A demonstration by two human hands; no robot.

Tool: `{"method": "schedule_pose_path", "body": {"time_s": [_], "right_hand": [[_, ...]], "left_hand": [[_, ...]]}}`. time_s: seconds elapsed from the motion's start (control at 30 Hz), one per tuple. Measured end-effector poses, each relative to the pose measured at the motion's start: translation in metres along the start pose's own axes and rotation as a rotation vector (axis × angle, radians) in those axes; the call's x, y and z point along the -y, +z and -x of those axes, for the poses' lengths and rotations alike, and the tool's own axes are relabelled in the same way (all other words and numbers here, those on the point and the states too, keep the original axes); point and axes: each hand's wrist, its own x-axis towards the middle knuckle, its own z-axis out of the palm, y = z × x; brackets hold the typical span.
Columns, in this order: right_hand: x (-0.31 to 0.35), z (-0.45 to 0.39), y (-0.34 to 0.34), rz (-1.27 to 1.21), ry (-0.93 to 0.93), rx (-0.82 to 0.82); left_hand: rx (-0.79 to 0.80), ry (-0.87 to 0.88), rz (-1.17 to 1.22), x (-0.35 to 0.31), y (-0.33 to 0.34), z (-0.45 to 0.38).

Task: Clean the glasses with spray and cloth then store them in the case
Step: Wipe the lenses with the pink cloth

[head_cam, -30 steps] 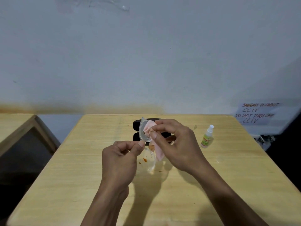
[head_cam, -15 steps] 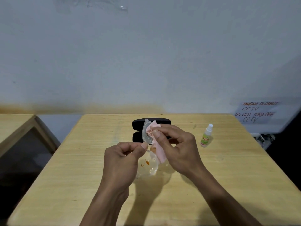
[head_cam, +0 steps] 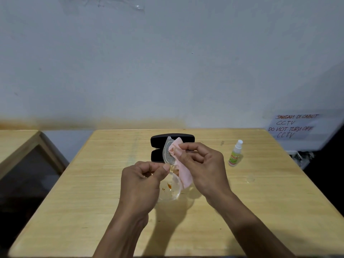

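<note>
Clear-framed glasses (head_cam: 170, 175) are held upright above the wooden table (head_cam: 93, 192), one lens over the other. My left hand (head_cam: 141, 185) pinches the frame between the lenses. My right hand (head_cam: 202, 168) pinches a pink cloth (head_cam: 183, 175) against the speckled upper lens (head_cam: 169, 154). The lower lens carries orange stains. A black glasses case (head_cam: 158, 141) lies open on the table just behind the glasses, partly hidden by them and my right hand. A small spray bottle (head_cam: 236, 153) with a white cap stands to the right.
A second wooden table (head_cam: 13, 144) stands at the left, with a dark gap between the two. A handwritten paper sign (head_cam: 294, 126) hangs on the wall at the right. A small wet spot (head_cam: 250, 178) marks the table at the right.
The glasses and both hands have stayed nearly in place. My right fingers shifted slightly on the cloth over the upper lens.
</note>
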Motion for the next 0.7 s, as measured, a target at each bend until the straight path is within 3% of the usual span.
{"method": "schedule_pose_path", "body": {"time_s": [0.1, 0.3, 0.47, 0.7], "right_hand": [[-0.005, 0.000, -0.003, 0.069, -0.074, -0.003], [-0.007, 0.001, -0.007, 0.118, -0.025, 0.140], [-0.008, -0.001, -0.010, 0.269, -0.033, 0.084], [-0.002, -0.002, -0.011, 0.102, 0.033, 0.083]], "left_hand": [[0.002, -0.006, 0.001, 0.001, 0.001, 0.000], [0.003, -0.010, -0.005, 0.003, 0.001, -0.002], [0.007, -0.009, -0.009, 0.003, 0.002, -0.002], [0.017, -0.011, -0.037, 0.007, 0.001, -0.004]]}}
